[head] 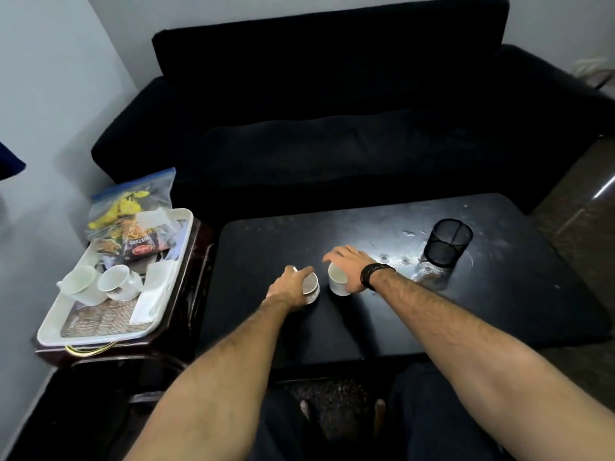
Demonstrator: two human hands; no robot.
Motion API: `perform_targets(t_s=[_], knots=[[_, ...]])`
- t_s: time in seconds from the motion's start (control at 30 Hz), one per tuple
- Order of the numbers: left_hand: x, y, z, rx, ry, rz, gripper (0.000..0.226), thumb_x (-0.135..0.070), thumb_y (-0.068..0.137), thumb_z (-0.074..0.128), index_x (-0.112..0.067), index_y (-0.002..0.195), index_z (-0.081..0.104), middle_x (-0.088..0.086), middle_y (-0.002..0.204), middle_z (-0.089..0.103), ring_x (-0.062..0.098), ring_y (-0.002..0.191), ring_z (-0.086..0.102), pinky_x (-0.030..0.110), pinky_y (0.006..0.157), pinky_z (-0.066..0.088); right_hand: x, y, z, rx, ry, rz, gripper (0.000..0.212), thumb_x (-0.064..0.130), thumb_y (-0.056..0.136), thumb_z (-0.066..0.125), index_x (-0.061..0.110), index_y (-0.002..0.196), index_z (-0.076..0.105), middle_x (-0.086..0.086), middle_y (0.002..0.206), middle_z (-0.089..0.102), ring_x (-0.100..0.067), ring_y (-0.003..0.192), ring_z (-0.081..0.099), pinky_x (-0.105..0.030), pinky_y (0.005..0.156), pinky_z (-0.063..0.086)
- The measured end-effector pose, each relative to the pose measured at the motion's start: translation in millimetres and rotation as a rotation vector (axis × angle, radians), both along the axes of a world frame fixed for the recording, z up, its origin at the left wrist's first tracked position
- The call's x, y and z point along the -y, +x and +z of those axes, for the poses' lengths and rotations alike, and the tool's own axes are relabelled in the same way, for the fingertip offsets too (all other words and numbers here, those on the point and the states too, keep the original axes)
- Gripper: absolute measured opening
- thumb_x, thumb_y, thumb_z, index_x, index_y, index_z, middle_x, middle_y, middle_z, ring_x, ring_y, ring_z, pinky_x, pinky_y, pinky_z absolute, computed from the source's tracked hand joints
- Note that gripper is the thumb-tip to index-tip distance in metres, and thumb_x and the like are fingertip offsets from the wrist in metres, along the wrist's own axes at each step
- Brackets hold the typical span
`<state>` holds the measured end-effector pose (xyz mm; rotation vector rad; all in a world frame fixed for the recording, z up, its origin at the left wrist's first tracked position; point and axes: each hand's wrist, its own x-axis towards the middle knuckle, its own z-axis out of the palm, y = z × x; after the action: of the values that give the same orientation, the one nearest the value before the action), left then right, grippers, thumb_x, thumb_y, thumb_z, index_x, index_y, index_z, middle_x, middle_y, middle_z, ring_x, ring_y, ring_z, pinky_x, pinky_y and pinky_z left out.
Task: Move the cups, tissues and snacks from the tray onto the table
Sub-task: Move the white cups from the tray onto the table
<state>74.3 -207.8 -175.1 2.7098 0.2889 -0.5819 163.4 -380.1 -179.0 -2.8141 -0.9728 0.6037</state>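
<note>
We look down from head height along two bare forearms that reach forward over a dark table (382,327).

Nearest, at about six o'clock, dark trousers and a strip of patterned floor show below the table edge.

At the centre of the view, our left hand (290,289) curls its fingers round a white cup (311,287) standing upright on the table, gripping it from the near side. Just beside it, toward three o'clock, a second white cup (337,279) stands upright on the table; our right hand (349,266) arches over it with fingers spread and relaxed, the thumb side touching the cup's wall (we cannot tell whether it truly pinches it). A dark band (372,274) circles the right wrist.

At nine o'clock, well apart from the hands, a white tray (100,334) sits on a dark side stand (186,314). On it two more white cups (100,282) lie close together, with folded white tissues (151,299) just beside them on a woven mat (96,319). Farther back on the tray lie a dark snack packet (146,242) and a clear zip bag of yellow snacks (129,202), leaning over the tray's far rim.

At two o'clock a black mesh holder (447,242) stands upright on the table, near a wet-looking shine.

Beyond, at twelve o'clock, a black sofa (332,111) fills the background against a pale wall (50,78).
</note>
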Motion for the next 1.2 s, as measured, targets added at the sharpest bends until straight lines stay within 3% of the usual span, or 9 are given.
perform_targets(t_s=[0.1,0.2,0.37,0.5,0.73,1.2], knots=[[2.6,-5.3,-3.0,0.123,-0.026,0.141,0.100,-0.048,0.062,0.080,-0.031,0.144,0.025,0.005,0.134,0.045,0.031,0.116,0.056,0.043,0.089,0.049,6.2,-9.9,-0.4,0.050,0.223,-0.257,0.096,0.049,0.054,0.083,0.029,0.137,0.039,-0.004,0.136,0.035,-0.027,0.125,0.040,-0.039,0.101,0.042],[9.8,-13.7,-9.4,0.241,-0.080,0.434,0.095,-0.058,0.051,0.082,-0.018,0.126,0.037,0.003,0.122,0.057,0.029,0.108,0.062,0.037,0.079,0.046,8.2,-21.1,-4.5,0.043,0.364,-0.552,0.097,0.068,0.048,0.080,0.024,0.126,0.042,-0.002,0.125,0.047,-0.027,0.113,0.054,-0.037,0.086,0.046],[20.9,-15.7,-12.8,0.193,-0.090,0.513,0.067,-0.065,0.061,0.066,-0.017,0.107,0.061,0.002,0.107,0.066,0.026,0.099,0.065,0.039,0.084,0.055,5.2,-26.6,-12.8,-0.037,0.394,-0.674,0.078,0.057,0.060,0.079,0.018,0.121,0.052,-0.003,0.121,0.059,-0.027,0.110,0.060,-0.034,0.083,0.049],[16.5,-9.4,-12.2,0.195,-0.244,0.465,0.064,-0.052,0.071,0.074,-0.020,0.122,0.054,0.002,0.120,0.062,0.027,0.110,0.060,0.042,0.090,0.052,4.6,-22.6,-10.7,-0.039,0.388,-0.623,0.070,0.049,0.064,0.078,0.016,0.122,0.057,-0.005,0.118,0.063,-0.026,0.107,0.062,-0.036,0.086,0.054],[14.2,6.4,-14.8,0.230,-0.296,0.455,0.057,-0.039,0.076,0.076,-0.019,0.123,0.051,0.003,0.123,0.059,0.027,0.109,0.059,0.043,0.090,0.052,12.2,-8.5,-11.9,-0.038,0.389,-0.600,0.065,0.045,0.064,0.080,0.015,0.118,0.059,-0.005,0.116,0.062,-0.025,0.105,0.060,-0.036,0.086,0.053],[18.1,11.8,-19.7,0.227,-0.198,0.427,0.058,-0.043,0.078,0.074,-0.019,0.124,0.048,0.003,0.124,0.060,0.027,0.111,0.058,0.042,0.087,0.051,11.7,-11.3,-18.4,-0.046,0.378,-0.615,0.067,0.046,0.065,0.077,0.016,0.121,0.055,-0.006,0.121,0.059,-0.024,0.108,0.059,-0.035,0.087,0.052]])
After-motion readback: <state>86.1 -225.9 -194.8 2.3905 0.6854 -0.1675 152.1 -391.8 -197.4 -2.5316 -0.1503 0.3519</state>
